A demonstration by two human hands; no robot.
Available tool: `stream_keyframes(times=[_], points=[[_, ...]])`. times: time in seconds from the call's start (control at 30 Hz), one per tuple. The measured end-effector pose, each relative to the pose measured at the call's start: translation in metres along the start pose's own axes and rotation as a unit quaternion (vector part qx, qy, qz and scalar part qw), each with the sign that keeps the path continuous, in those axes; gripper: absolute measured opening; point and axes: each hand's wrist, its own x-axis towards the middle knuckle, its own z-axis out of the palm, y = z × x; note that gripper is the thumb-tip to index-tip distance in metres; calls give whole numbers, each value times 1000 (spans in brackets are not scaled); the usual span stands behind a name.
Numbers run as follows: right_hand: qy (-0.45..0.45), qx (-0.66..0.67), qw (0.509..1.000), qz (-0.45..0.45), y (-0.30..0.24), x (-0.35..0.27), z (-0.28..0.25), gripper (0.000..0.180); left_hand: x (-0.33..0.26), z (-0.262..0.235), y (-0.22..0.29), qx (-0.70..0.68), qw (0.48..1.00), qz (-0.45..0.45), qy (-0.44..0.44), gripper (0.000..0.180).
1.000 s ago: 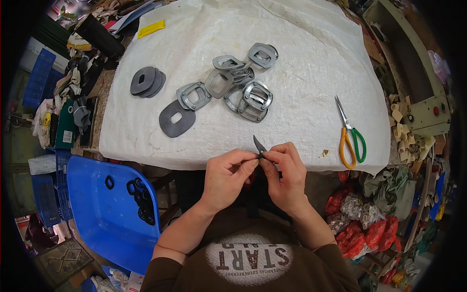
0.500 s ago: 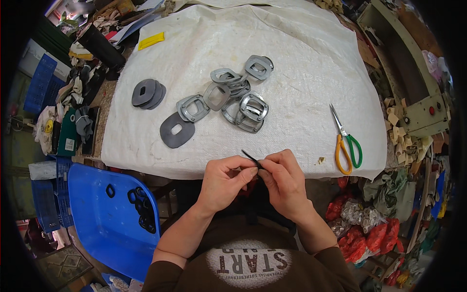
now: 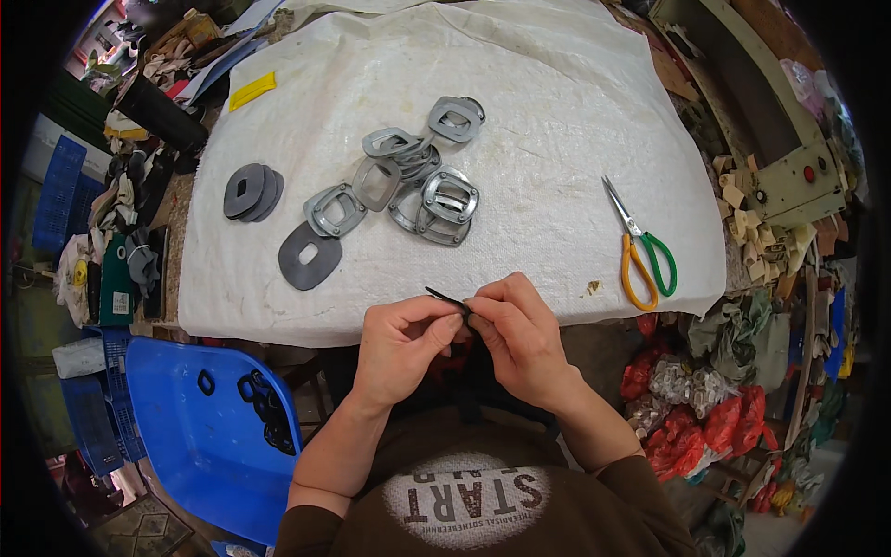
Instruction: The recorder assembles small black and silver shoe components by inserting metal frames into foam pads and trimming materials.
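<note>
My left hand (image 3: 401,348) and my right hand (image 3: 522,345) meet at the front edge of the sheet-covered table. Between their fingertips they pinch a thin dark flat piece (image 3: 443,297), seen almost edge-on. One end sticks out past my left fingers; the rest is hidden by my fingers, so its full shape does not show. Beyond my hands lies a loose heap of grey metal frames (image 3: 429,197) with rounded corners. To its left rest a dark grey oval pad (image 3: 311,274) with a slot, and a small stack of similar pads (image 3: 243,178).
Scissors (image 3: 633,229) with one orange and one green handle lie at right on the white sheet (image 3: 548,167). A blue basin (image 3: 209,478) at lower left holds several black rings (image 3: 274,408). A yellow packet (image 3: 252,90) is far left. Red bags (image 3: 724,427) sit low right.
The whole view has shifted, with the table's things now further left in it. The dark piece lies flatter between my fingers. Both hands keep their pinch.
</note>
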Motion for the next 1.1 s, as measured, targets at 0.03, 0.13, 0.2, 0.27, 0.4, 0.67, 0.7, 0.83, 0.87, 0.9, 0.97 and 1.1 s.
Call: stream_keyframes(times=[0.03,0.13,0.2,0.27,0.4,0.67,0.7,0.83,0.87,0.9,0.97,1.1], points=[[0,0,1000,1,0,-1,0,21,0,0,1,8,1000,-7,1,10],[-2,8,1000,7,0,-3,0,20,0,1,0,18,1000,-12,0,10],[-3,19,1000,14,0,-3,-1,20,0,1,0,20,1000,-10,-2,10],[-4,17,1000,14,-2,-2,-3,19,-2,2,0,-3,1000,-15,3,11],[-10,16,1000,14,-1,-2,-3,17,-1,2,1,26,1000,-6,3,10],[-16,13,1000,16,-1,-5,-2,22,-1,0,0,65,998,2,2,8],[-18,4,1000,13,-1,-5,-2,23,-1,0,0,65,998,2,2,8],[-10,5,1000,11,-2,-3,-3,21,-1,1,-2,64,998,16,1,9],[-13,5,1000,9,-2,-3,-3,21,-1,0,-2,57,998,16,-2,10],[-16,4,1000,7,-2,-2,-4,22,-1,0,-2,57,998,16,-2,10],[-16,6,1000,8,-2,-3,-4,22,-1,0,-3,51,998,21,-10,12],[-14,10,1000,10,-2,-4,-3,21,-1,0,-2,51,998,18,-13,11]])
